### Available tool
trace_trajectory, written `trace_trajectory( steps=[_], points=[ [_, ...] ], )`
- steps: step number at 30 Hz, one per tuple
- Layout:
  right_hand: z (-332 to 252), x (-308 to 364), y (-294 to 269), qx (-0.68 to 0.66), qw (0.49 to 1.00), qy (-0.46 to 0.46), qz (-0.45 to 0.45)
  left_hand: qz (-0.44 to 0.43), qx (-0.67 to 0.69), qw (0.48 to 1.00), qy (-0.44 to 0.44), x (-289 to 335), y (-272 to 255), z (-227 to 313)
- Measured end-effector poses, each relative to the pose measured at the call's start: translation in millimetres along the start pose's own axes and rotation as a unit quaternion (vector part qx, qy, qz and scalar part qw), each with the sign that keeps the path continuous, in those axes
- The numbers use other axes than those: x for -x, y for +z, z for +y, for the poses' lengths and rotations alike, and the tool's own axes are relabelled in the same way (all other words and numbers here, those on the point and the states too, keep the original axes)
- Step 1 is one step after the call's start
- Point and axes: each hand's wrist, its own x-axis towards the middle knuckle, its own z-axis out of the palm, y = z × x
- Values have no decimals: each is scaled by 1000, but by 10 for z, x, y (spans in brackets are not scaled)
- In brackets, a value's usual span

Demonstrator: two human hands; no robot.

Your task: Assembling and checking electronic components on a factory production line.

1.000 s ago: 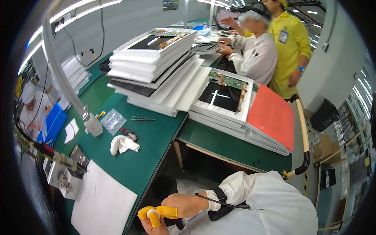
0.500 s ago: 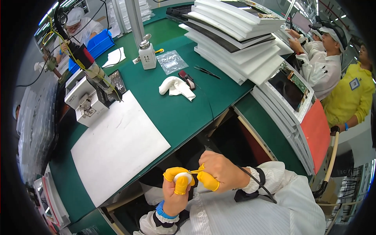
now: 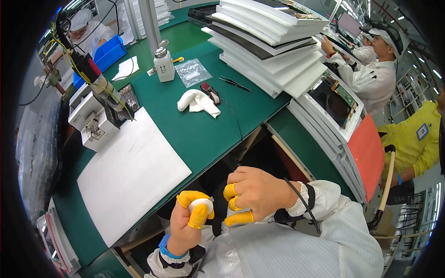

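Note:
My left hand, with yellow finger cots on thumb and finger, grips a small white round piece. A short greyish tip shows at its edge; the piece's exact kind is unclear. To the right, my right hand is apart from it, yellow cots on several fingertips. Its fingers are bent and its thumb is stretched out below them, with a gap between and nothing visible in it. Both hands are over my lap, in front of the green table. A blue band circles my left wrist, and a black cord runs at my right wrist.
On the table lie a white sheet, a white cloth, tweezers, a clear bag and a pump bottle. White foam sheets are stacked at the back right. Co-workers stand at the right.
My right hand has come away from the white piece, and a thin yellowish strip between the hands no longer shows. My left hand, still holding the piece, has shifted left in view.

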Motion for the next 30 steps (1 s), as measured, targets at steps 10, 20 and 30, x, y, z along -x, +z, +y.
trace_trajectory(
  steps=[10, 20, 30],
  points=[
    [-35, 22, -41, -38, 997, -39, -60, -113, -143, 980, -77, -119, 0, 43],
    [-79, 31, -72, -37, 994, -49, -92, -159, -134, 971, -120, -153, 10, 114],
    [-100, 100, -19, -11, 993, -18, -117, -193, -60, 954, -222, -200, -32, 82]
  ],
)
